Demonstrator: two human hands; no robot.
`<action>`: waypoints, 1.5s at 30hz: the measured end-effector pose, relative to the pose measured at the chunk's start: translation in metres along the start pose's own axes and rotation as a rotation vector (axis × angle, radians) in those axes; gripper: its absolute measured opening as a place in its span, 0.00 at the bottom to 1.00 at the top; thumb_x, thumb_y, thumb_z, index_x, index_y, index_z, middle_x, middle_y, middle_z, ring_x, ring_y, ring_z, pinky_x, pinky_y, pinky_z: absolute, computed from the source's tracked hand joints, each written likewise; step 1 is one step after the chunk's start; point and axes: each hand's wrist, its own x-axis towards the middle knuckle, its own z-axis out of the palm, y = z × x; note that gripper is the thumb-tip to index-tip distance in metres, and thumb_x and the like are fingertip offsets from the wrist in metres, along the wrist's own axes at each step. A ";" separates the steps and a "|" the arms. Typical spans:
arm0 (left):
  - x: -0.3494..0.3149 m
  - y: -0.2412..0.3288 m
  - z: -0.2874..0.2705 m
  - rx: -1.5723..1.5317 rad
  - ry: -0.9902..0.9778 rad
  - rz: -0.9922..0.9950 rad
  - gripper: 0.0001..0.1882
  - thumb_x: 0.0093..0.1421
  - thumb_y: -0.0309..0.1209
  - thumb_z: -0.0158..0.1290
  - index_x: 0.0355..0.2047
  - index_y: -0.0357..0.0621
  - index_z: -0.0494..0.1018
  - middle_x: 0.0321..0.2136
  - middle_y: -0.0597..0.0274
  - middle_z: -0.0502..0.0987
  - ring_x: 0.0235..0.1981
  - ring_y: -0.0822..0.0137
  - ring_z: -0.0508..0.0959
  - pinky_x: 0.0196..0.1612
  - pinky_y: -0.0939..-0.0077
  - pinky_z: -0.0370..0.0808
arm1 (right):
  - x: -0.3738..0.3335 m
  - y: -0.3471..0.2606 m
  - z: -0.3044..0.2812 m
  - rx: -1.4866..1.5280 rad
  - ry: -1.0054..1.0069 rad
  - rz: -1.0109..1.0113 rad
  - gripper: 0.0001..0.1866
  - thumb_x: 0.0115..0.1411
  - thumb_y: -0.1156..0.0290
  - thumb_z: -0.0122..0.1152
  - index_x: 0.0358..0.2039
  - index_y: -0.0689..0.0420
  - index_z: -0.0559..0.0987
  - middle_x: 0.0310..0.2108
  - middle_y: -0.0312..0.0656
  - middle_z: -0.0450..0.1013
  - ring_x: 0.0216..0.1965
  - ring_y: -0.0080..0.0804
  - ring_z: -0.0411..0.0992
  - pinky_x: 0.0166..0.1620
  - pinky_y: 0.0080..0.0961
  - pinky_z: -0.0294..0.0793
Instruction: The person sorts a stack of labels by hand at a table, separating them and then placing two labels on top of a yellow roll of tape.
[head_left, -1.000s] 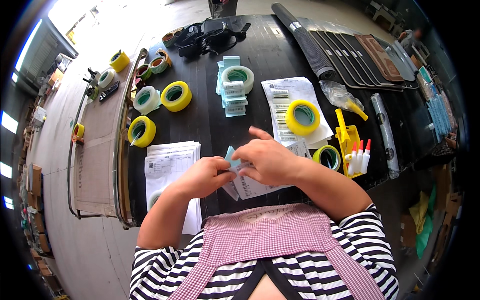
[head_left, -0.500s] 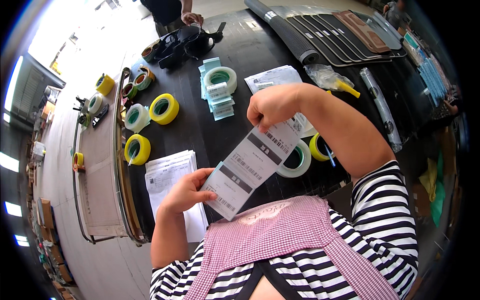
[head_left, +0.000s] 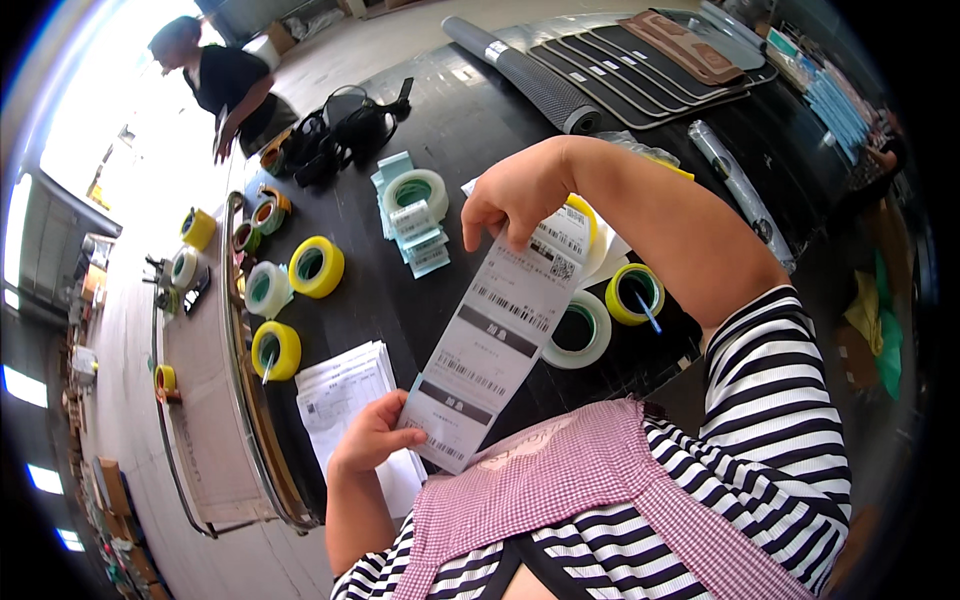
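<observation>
A strip of white printed labels (head_left: 478, 350) stretches slantwise between my two hands above the black table. My left hand (head_left: 378, 432) pinches its lower end, thumb on top, close to the checked apron. Farther up, my right hand (head_left: 520, 195) is bent over the strip's upper part, fingers closed on it. Behind that wrist, more labels and part of a yellow roll are partly hidden. Beside the strip lie a whitish tape roll (head_left: 601, 340) and a yellow tape roll (head_left: 655, 281) with a blue pen in its hole. Printed sheets (head_left: 345, 385) rest by my left forearm.
Several tape rolls (head_left: 333, 268) line the table's left side. A tape roll on light-blue labels (head_left: 430, 262) lies ahead. Black straps (head_left: 350, 130), a rolled mat (head_left: 530, 80) and flat mats (head_left: 640, 85) occupy the far side. A metal-framed cart (head_left: 205, 400) adjoins the left edge. A person (head_left: 235, 90) stands beyond.
Between my hands the label strip shows more of its length, and my right hand is higher over it. The other person's hand has left the black straps. The whole view has shifted.
</observation>
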 end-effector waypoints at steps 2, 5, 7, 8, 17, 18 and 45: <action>-0.001 0.000 -0.004 0.012 -0.001 -0.012 0.21 0.54 0.23 0.64 0.47 0.34 0.70 0.41 0.62 0.78 0.42 0.72 0.78 0.48 0.75 0.76 | -0.006 0.005 -0.004 -0.001 0.012 -0.011 0.27 0.50 0.75 0.64 0.53 0.55 0.76 0.39 0.42 0.76 0.41 0.34 0.75 0.46 0.28 0.73; -0.002 -0.001 0.000 0.022 0.002 -0.019 0.21 0.55 0.23 0.63 0.48 0.33 0.70 0.42 0.60 0.78 0.43 0.71 0.78 0.49 0.73 0.76 | -0.016 0.002 -0.012 0.005 0.019 0.003 0.26 0.51 0.75 0.61 0.53 0.55 0.76 0.40 0.42 0.76 0.42 0.36 0.74 0.48 0.29 0.73; -0.004 -0.003 0.000 0.023 0.015 -0.031 0.21 0.55 0.23 0.63 0.48 0.33 0.70 0.41 0.60 0.79 0.43 0.70 0.78 0.49 0.73 0.76 | -0.020 -0.003 -0.017 -0.013 0.038 -0.002 0.26 0.50 0.75 0.60 0.53 0.55 0.76 0.40 0.42 0.75 0.42 0.36 0.74 0.48 0.29 0.73; -0.004 -0.003 -0.001 0.022 0.023 -0.036 0.21 0.55 0.23 0.63 0.48 0.33 0.70 0.41 0.60 0.79 0.43 0.70 0.78 0.49 0.73 0.76 | -0.022 -0.005 -0.019 -0.023 0.048 -0.005 0.26 0.50 0.76 0.59 0.53 0.55 0.76 0.40 0.42 0.75 0.42 0.36 0.74 0.47 0.29 0.73; -0.005 -0.001 0.003 0.006 0.010 -0.037 0.22 0.55 0.23 0.64 0.49 0.33 0.70 0.42 0.60 0.79 0.42 0.70 0.79 0.48 0.73 0.76 | -0.024 -0.008 -0.022 -0.041 0.088 -0.010 0.27 0.49 0.77 0.60 0.53 0.54 0.77 0.36 0.38 0.75 0.39 0.32 0.73 0.45 0.27 0.71; -0.005 0.000 0.004 0.006 0.012 -0.039 0.22 0.55 0.23 0.64 0.49 0.33 0.70 0.42 0.60 0.79 0.42 0.70 0.79 0.48 0.74 0.76 | -0.024 -0.009 -0.022 -0.034 0.086 -0.001 0.27 0.49 0.77 0.60 0.54 0.54 0.77 0.36 0.38 0.75 0.39 0.32 0.73 0.45 0.27 0.71; -0.011 -0.007 0.006 -0.015 0.008 0.015 0.21 0.55 0.22 0.63 0.48 0.34 0.70 0.42 0.63 0.77 0.43 0.73 0.77 0.49 0.76 0.75 | -0.015 -0.016 -0.017 0.034 0.118 0.108 0.23 0.45 0.80 0.56 0.45 0.59 0.78 0.32 0.39 0.76 0.34 0.29 0.75 0.39 0.26 0.75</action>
